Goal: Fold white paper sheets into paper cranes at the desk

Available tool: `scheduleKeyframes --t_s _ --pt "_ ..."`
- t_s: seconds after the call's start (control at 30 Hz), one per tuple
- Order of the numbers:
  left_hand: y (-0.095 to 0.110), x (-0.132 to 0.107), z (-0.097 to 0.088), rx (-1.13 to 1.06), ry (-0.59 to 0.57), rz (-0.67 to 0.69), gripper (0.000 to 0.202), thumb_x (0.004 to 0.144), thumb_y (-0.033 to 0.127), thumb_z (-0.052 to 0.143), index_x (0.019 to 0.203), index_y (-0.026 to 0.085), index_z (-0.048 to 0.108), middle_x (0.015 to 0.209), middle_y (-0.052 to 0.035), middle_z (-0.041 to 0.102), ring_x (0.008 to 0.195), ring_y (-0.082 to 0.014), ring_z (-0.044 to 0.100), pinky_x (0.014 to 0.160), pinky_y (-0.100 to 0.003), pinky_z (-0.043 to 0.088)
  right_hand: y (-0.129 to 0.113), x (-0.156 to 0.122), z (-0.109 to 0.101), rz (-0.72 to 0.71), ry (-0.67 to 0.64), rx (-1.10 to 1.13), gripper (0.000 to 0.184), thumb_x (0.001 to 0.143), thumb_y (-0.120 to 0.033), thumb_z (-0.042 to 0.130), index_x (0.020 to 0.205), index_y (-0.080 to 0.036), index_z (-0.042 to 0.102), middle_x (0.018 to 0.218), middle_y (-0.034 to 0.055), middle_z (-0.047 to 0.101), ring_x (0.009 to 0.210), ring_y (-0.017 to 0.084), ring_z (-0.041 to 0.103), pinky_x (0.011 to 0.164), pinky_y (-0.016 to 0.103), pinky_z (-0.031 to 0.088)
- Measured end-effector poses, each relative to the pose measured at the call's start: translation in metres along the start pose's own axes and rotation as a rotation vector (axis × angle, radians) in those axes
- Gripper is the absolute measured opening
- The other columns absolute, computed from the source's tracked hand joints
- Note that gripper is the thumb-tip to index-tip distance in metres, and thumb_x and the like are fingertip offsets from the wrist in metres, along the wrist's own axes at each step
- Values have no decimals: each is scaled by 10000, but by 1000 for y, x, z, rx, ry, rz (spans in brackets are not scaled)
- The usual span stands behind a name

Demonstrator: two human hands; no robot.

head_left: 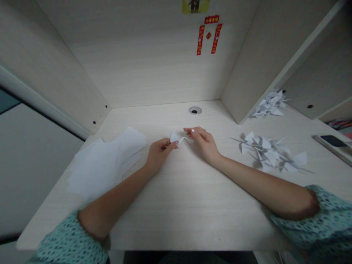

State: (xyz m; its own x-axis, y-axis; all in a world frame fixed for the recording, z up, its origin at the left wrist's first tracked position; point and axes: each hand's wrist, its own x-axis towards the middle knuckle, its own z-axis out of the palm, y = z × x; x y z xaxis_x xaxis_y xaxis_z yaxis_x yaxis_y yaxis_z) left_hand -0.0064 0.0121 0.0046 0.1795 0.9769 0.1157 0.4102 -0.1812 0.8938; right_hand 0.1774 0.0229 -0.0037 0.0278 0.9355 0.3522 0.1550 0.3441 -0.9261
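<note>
Pinching a small white paper crane [174, 137], your left hand [160, 153] is holding it mid-desk; your half-curled right hand [202, 143] is reaching its thin neck, contact unclear. Open desk surface [187, 198] is stretching ahead, between paper sheets [101, 165] and folded cranes [268, 154].

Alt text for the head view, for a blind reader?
The left hand and right hand hold a small paper crane over a pale desk. White paper sheets lie to the left, a pile of paper cranes to the right.
</note>
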Motion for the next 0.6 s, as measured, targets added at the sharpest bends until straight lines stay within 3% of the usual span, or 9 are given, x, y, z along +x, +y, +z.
scheduleKeyframes --t_s 0.27,0.4,0.5,0.6 --pt "4 -3 1 42 -37 8 257 772 421 627 674 188 679 616 33 620 600 -118 535 600 -235 376 -3 -4 5 31 -211 60 242 711 -447 716 783 -217 739 787 44 676 736 170 589 695 318 434" --pt "7 -3 1 0 60 9 175 721 372 695 787 210 707 753 12 697 702 -143 606 675 -245 434 1 -4 6 123 -193 71 284 672 -472 732 695 -190 710 727 37 682 658 156 580 620 293 425" --pt "6 -3 -1 -39 150 61 228 772 387 653 934 238 712 902 -15 723 812 -161 639 696 -250 458 3 -5 7 174 -207 50 320 667 -486 728 709 -170 714 694 39 684 607 142 560 570 275 406" --pt "5 -3 -2 -58 174 128 235 828 399 588 938 244 727 970 -31 727 874 -173 645 710 -262 471 4 -7 7 184 -239 38 322 670 -476 730 725 -158 721 670 37 680 567 125 531 540 262 383"
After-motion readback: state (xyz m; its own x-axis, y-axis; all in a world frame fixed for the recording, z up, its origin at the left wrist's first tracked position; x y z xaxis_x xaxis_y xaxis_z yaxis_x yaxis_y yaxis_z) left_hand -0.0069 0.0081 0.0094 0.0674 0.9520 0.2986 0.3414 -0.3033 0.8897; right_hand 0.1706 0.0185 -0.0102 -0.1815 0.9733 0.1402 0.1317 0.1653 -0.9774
